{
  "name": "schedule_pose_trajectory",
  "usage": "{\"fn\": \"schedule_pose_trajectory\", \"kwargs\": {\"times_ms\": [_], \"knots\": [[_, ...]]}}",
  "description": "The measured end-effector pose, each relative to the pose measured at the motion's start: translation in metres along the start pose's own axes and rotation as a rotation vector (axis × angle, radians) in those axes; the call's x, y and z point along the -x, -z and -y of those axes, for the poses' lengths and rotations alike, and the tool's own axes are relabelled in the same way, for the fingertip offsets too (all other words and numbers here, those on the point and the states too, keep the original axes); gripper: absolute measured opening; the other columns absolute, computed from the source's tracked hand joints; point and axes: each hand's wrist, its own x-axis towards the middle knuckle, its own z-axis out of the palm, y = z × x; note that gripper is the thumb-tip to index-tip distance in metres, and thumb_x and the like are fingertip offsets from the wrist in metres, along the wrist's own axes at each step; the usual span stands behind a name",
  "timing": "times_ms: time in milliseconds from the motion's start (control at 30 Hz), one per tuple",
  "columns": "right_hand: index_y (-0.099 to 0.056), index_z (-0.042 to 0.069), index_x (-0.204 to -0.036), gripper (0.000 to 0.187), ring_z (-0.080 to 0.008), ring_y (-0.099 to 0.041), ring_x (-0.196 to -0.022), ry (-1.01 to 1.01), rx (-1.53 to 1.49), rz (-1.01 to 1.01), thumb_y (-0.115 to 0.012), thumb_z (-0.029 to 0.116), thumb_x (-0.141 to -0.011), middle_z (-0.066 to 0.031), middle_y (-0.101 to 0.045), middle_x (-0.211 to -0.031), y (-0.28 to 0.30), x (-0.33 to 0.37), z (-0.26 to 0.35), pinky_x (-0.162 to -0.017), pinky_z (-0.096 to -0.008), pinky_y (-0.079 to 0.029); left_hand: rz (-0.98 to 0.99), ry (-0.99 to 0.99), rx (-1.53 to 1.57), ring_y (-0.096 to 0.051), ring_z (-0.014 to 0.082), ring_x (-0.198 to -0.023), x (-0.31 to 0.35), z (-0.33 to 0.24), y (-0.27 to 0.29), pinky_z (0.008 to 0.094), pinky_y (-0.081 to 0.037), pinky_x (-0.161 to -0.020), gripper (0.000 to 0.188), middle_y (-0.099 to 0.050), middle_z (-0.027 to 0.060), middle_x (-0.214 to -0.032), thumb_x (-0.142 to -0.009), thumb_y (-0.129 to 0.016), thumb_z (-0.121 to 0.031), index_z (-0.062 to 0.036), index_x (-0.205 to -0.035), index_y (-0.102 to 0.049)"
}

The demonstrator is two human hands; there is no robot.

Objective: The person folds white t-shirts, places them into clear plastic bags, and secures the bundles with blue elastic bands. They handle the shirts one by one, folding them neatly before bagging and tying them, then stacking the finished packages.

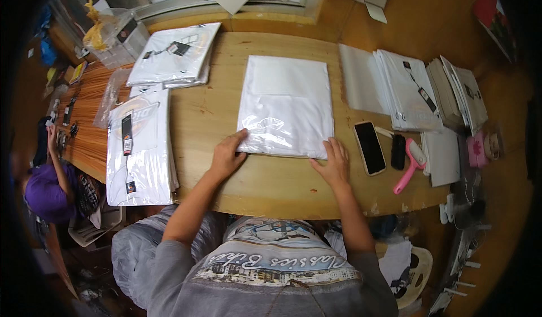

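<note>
On the table (pixel 220 99), a packet (pixel 287 113) lies between stacked packets (pixel 148 161) at left and a phone (pixel 370 147) at right.

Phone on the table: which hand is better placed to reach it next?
Probably the right hand: it rests at the right of the white packet, nearer the phone; the left hand is at the packet's left.

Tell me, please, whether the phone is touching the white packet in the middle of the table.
Apart. The head view shows a strip of bare wooden tabletop between the phone and the right edge of the white packet.
</note>
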Motion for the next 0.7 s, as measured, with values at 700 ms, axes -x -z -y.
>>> {"fn": "schedule_pose_trajectory", "kwargs": {"times_ms": [700], "knots": [[-0.045,0.01,-0.109,0.034,-0.0299,-0.054,-0.081,-0.382,0.064,0.054,-0.05,0.02,-0.077,-0.0122,-0.054,-0.095,0.006,-0.102,-0.016,-0.066,-0.0368,-0.043,-0.319,0.333,-0.527,-0.051,0.0264,-0.044,-0.083,-0.009,0.029,0.0345,-0.039,-0.04,0.036,-0.053,0.0112,-0.051,-0.073,-0.05,-0.041,-0.0071,-0.08,-0.056]]}}
